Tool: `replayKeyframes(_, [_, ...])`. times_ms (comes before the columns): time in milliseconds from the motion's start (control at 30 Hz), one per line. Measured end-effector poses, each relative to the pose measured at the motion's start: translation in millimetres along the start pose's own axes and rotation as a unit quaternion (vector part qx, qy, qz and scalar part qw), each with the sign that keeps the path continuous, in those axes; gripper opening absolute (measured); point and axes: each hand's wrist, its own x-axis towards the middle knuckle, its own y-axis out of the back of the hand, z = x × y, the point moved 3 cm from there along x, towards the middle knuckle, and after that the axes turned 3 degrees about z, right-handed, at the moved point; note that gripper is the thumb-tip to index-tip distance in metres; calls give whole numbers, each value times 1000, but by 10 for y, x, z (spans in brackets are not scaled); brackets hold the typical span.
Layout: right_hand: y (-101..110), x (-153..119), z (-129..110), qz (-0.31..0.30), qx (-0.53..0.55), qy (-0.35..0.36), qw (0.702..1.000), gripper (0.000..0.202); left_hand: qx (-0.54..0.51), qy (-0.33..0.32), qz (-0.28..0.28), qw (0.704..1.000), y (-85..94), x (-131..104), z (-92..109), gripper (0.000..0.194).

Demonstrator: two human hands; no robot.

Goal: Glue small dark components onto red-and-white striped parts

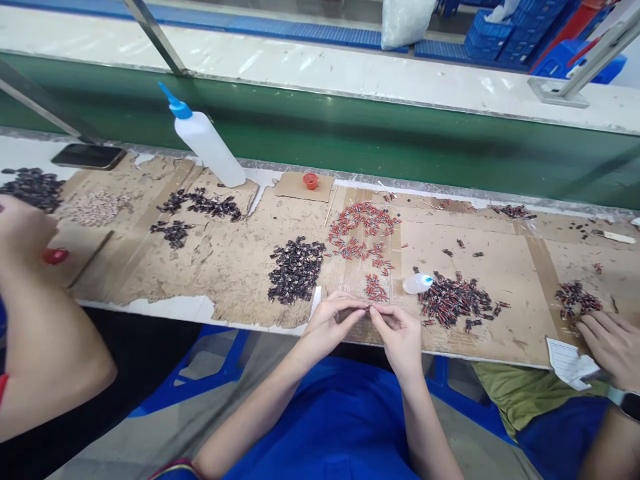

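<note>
My left hand (331,320) and my right hand (398,331) meet fingertip to fingertip at the front edge of the bench. Both are closed in a pinch around something tiny and dark, too small to make out. Just beyond them lies a scatter of small red parts with metallic ends (376,288), part of a larger spread (357,230). A pile of black parts (296,270) sits off my left hand. Beyond my right hand are a small white bottle with a pale blue tip (418,283) and a heap of joined red-and-black pieces (456,298).
Cardboard (240,267) covers the bench. A tall white squeeze bottle (213,150), a red cap (311,181) on a card and a phone (90,156) stand toward the back. Co-workers' hands show at left (23,230) and right (613,347). Behind runs a green conveyor belt (320,137).
</note>
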Motion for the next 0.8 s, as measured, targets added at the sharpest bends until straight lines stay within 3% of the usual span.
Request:
replayKeyframes(200, [13, -19, 2, -9, -15, 16, 1000, 13, -7, 42, 21, 999, -7, -6, 18, 10])
replayKeyframes(467, [65, -74, -21, 38, -1, 70, 997, 16, -22, 52, 9, 998, -54, -24, 102, 9])
replayKeyframes(600, [249, -63, -72, 38, -50, 134, 989, 10, -23, 48, -32, 998, -142, -17, 146, 29])
replayKeyframes(700, [533, -4, -124, 134, -127, 204, 961, 12, 93, 4, -30, 995, -46, -5, 132, 40])
replayKeyframes(767, [727, 54, -175, 232, -186, 253, 920, 17, 207, -22, 14, 978, 120, -10, 96, 24])
replayKeyframes(800, [789, 93, -200, 253, -217, 275, 902, 20, 259, -25, 44, 965, 220, -19, 76, 14])
